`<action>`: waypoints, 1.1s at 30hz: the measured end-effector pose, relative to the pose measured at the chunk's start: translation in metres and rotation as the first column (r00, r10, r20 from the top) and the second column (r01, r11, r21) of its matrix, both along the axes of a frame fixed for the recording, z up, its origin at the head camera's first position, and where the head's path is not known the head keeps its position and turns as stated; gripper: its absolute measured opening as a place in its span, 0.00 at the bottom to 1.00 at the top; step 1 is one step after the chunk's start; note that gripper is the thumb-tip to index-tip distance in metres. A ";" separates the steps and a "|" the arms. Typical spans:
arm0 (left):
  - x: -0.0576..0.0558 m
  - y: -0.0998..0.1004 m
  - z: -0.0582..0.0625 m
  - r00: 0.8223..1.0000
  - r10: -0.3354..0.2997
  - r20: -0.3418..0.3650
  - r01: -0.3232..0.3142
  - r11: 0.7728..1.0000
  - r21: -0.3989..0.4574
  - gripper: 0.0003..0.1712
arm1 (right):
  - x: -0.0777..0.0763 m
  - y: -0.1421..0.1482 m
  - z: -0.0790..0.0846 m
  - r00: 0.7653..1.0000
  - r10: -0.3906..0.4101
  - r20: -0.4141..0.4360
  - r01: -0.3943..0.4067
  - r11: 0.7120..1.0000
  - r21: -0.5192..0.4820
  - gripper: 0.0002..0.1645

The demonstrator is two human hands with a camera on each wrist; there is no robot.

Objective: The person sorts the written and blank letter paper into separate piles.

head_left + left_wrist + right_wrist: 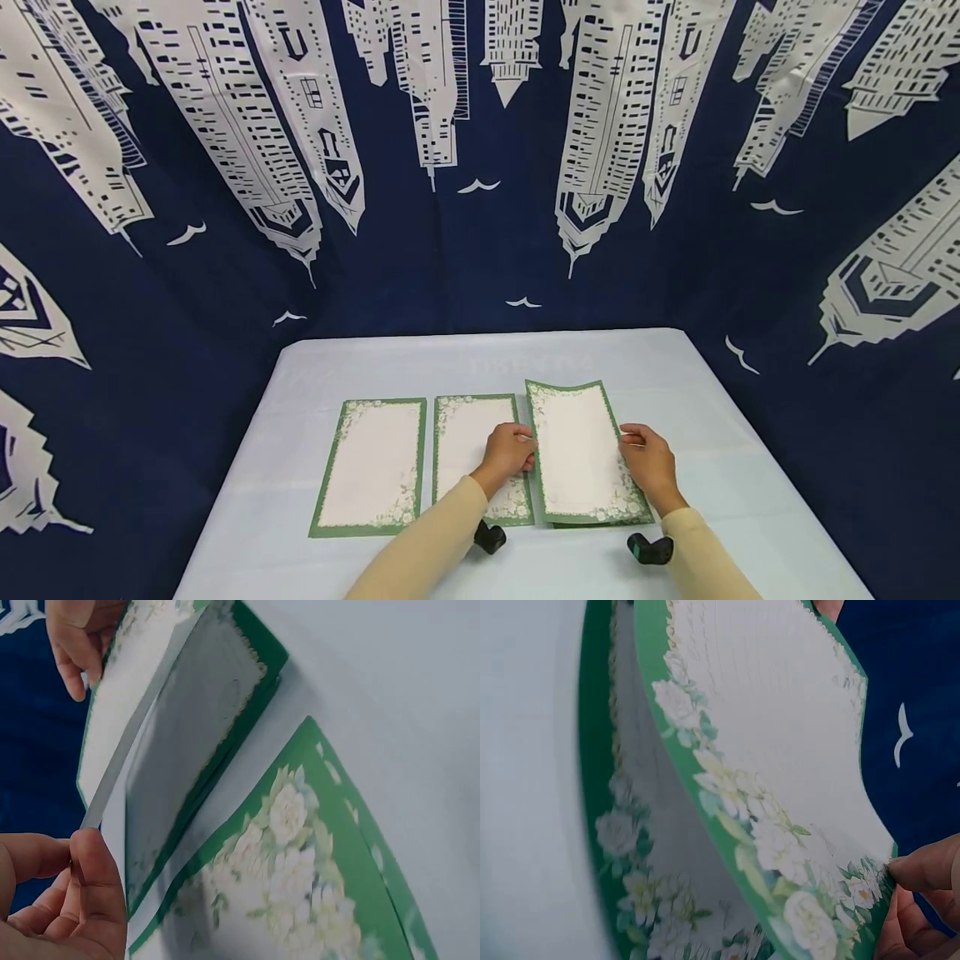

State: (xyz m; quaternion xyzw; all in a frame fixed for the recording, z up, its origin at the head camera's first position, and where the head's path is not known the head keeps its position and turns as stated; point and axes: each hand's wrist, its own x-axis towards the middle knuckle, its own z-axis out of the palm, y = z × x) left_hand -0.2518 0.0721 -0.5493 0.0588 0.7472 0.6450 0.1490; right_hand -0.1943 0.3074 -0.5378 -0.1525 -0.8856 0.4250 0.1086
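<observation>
A sheet of paper (573, 454) with a green floral border is held up, slightly bowed, at the right of the row. My left hand (508, 450) pinches its left edge between thumb and fingers. On the opposite edge, my right hand (651, 467) grips it, the thumb (911, 870) showing on the printed face in the right wrist view. Directly under the raised sheet lies another matching sheet (191, 727), shaded by it. A middle sheet (468, 442) lies flat, partly covered by my left hand and forearm. Further left is one more flat sheet (375, 467).
The sheets are on a table with a white cover (247, 517). Behind it and at both sides hangs a dark blue cloth (442, 275) printed with white buildings and birds. Black wrist devices (651, 550) sit at both sleeves.
</observation>
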 end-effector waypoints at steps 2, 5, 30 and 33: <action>0.000 0.006 -0.002 1.000 0.000 -0.003 0.000 1.000 -0.028 0.10 | 0.000 0.005 -0.003 1.000 -0.008 0.003 0.008 1.000 0.016 0.18; 0.000 0.012 -0.007 1.000 0.004 -0.019 -0.006 0.998 -0.058 0.09 | -0.002 0.010 -0.008 1.000 -0.026 0.010 0.025 0.999 0.036 0.17; -0.007 -0.036 -0.019 0.925 -0.124 -0.358 -0.020 0.928 -0.373 0.10 | -0.009 -0.003 -0.022 0.999 0.021 0.041 -0.023 0.998 0.058 0.15; -0.010 -0.061 -0.012 0.946 -0.067 -0.317 -0.063 0.922 -0.382 0.10 | -0.016 -0.022 -0.018 0.998 0.063 0.030 -0.065 0.997 0.052 0.14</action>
